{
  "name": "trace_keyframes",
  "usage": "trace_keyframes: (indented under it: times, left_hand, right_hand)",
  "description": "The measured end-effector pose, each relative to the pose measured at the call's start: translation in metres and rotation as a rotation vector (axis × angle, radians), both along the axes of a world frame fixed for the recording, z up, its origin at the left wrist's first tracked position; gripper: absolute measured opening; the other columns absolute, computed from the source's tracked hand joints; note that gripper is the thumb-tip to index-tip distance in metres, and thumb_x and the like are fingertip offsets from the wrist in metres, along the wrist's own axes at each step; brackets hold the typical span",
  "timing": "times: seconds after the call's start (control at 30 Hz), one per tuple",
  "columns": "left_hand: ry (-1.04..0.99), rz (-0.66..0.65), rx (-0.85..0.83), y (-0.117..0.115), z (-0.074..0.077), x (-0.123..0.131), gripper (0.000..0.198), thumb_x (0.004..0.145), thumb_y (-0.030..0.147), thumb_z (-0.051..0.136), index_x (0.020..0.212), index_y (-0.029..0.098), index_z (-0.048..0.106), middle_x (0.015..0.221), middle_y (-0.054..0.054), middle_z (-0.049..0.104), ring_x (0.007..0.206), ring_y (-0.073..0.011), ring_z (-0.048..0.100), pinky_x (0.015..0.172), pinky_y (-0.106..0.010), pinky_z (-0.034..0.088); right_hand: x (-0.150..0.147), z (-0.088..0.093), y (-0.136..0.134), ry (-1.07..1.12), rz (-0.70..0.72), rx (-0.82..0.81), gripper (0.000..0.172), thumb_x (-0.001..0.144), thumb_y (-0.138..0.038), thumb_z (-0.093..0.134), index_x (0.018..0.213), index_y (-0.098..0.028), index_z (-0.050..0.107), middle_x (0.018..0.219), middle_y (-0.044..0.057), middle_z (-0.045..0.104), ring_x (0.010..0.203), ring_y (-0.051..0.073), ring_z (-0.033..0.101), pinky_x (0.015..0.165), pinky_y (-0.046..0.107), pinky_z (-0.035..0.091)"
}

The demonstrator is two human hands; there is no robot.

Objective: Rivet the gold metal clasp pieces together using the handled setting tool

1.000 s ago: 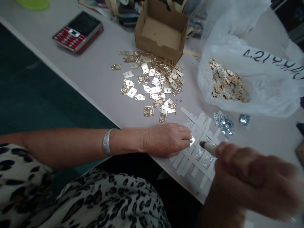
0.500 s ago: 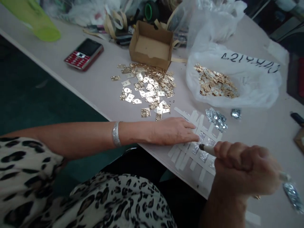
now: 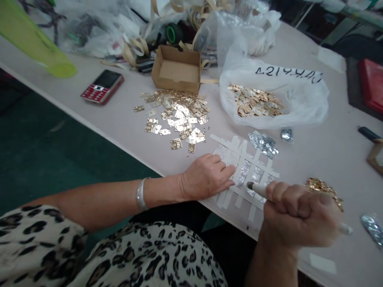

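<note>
White strips (image 3: pixel 247 184) lie crossed in a lattice near the table's front edge, with shiny clear film showing between them. My left hand (image 3: pixel 206 175) rests on the lattice's left side, its fingers curled and drawn together; whatever they pinch, if anything, is too small to make out. My right hand (image 3: pixel 302 211) is wrapped in a fist round a white rod-like tool (image 3: pixel 259 189), whose dark tip points left over the film. Small silver discs (image 3: pixel 263 143) are piled just behind the lattice. Gold metal plates (image 3: pixel 182 119) are scattered behind my left hand.
An open cardboard box (image 3: pixel 179 71) stands behind the plates. A white plastic bag (image 3: pixel 305 99) holds more gold pieces. At the left lie a red phone (image 3: pixel 102 87) and a yellow-green object (image 3: pixel 56 59). Gold rings (image 3: pixel 323 189) and a silver packet (image 3: pixel 372 229) are at the right.
My left hand has moved back to the left along the strips, and its fingers have curled from a flatter spread. The view has shifted, uncovering the gold rings behind my right hand.
</note>
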State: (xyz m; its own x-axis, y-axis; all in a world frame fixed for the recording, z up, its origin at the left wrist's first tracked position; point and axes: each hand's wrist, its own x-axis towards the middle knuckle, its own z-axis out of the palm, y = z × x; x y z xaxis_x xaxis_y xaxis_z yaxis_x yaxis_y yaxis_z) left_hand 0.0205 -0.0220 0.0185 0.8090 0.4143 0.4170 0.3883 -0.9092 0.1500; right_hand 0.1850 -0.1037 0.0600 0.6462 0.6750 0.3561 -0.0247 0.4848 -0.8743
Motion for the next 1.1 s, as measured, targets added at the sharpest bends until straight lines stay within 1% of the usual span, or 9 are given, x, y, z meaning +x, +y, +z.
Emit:
trace_keyframes:
  times: [0.07,0.17,0.27,0.37,0.5,0.7,0.9,1.0,1.1]
  left_hand:
    - [-0.015,-0.017,-0.090,-0.013,0.002,-0.010,0.023,0.096,0.035,0.054,0.088,0.015,0.064,0.074,-0.003,0.063,0.076,-0.0191,0.059,0.066,-0.032,0.046]
    - [-0.040,-0.133,-0.170,-0.018,0.002,-0.025,0.021,0.097,0.025,0.051,0.084,0.016,0.065,0.077,-0.003,0.066,0.085,-0.0180,0.062,0.077,-0.031,0.051]
    - [-0.056,-0.206,-0.131,-0.007,-0.002,-0.032,0.017,0.096,0.022,0.052,0.096,0.015,0.067,0.107,-0.008,0.071,0.109,-0.0206,0.062,0.093,-0.035,0.052]
    - [-0.025,-0.246,-0.078,0.008,-0.008,-0.033,0.021,0.096,0.024,0.054,0.111,0.016,0.066,0.132,-0.009,0.063,0.129,-0.0256,0.053,0.101,-0.041,0.049]
    - [-0.007,-0.280,-0.082,0.016,-0.013,-0.031,0.022,0.097,0.025,0.053,0.113,0.017,0.066,0.127,-0.008,0.066,0.126,-0.0257,0.056,0.098,-0.041,0.051]
    - [0.016,-0.268,-0.107,0.011,-0.014,-0.033,0.027,0.100,0.025,0.045,0.115,0.017,0.065,0.129,-0.006,0.065,0.125,-0.0260,0.055,0.102,-0.040,0.048]
    - [0.018,-0.278,-0.129,0.014,-0.015,-0.032,0.026,0.098,0.025,0.048,0.116,0.017,0.065,0.130,-0.007,0.064,0.126,-0.0252,0.055,0.103,-0.040,0.046]
    - [0.001,-0.275,-0.145,0.015,-0.016,-0.031,0.026,0.096,0.025,0.049,0.115,0.017,0.065,0.129,-0.007,0.065,0.125,-0.0250,0.056,0.104,-0.041,0.045]
    - [-0.006,-0.275,-0.164,0.015,-0.016,-0.031,0.026,0.094,0.025,0.053,0.114,0.017,0.066,0.128,-0.007,0.066,0.125,-0.0246,0.056,0.104,-0.040,0.046]
  right_hand:
    - [-0.001,-0.001,0.003,0.051,-0.017,-0.001,0.031,0.073,-0.018,0.047,0.049,-0.021,0.029,0.039,-0.009,0.025,0.030,0.005,0.022,0.035,0.022,0.028]
    - [0.000,-0.004,0.008,0.171,0.023,-0.034,0.034,0.073,-0.020,0.047,0.048,-0.021,0.024,0.037,-0.009,0.022,0.028,0.005,0.019,0.033,0.022,0.025]
    - [0.003,-0.012,0.016,0.295,0.048,-0.033,0.037,0.071,-0.021,0.048,0.047,-0.021,0.021,0.036,-0.009,0.019,0.027,0.005,0.016,0.032,0.021,0.022]
    - [0.006,-0.022,0.024,0.413,0.039,-0.003,0.038,0.068,-0.018,0.050,0.048,-0.022,0.018,0.037,-0.010,0.016,0.028,0.006,0.014,0.032,0.022,0.022]
    - [0.009,-0.032,0.029,0.534,0.045,-0.022,0.044,0.065,-0.018,0.055,0.050,-0.022,0.015,0.041,-0.012,0.011,0.029,0.005,0.014,0.033,0.020,0.025]
    - [0.011,-0.038,0.027,0.567,0.034,-0.019,0.042,0.062,-0.019,0.055,0.051,-0.023,0.015,0.041,-0.012,0.010,0.030,0.005,0.015,0.033,0.020,0.026]
    - [0.015,-0.044,0.028,0.617,0.039,0.005,0.040,0.061,-0.019,0.053,0.049,-0.024,0.015,0.039,-0.013,0.011,0.029,0.004,0.015,0.032,0.020,0.024]
    - [0.014,-0.041,0.031,0.574,0.034,-0.014,0.041,0.060,-0.019,0.053,0.048,-0.024,0.015,0.038,-0.013,0.010,0.027,0.004,0.013,0.031,0.019,0.021]
    - [0.005,-0.032,0.033,0.411,0.070,-0.042,0.040,0.062,-0.020,0.054,0.047,-0.023,0.017,0.037,-0.012,0.014,0.027,0.003,0.014,0.031,0.019,0.019]
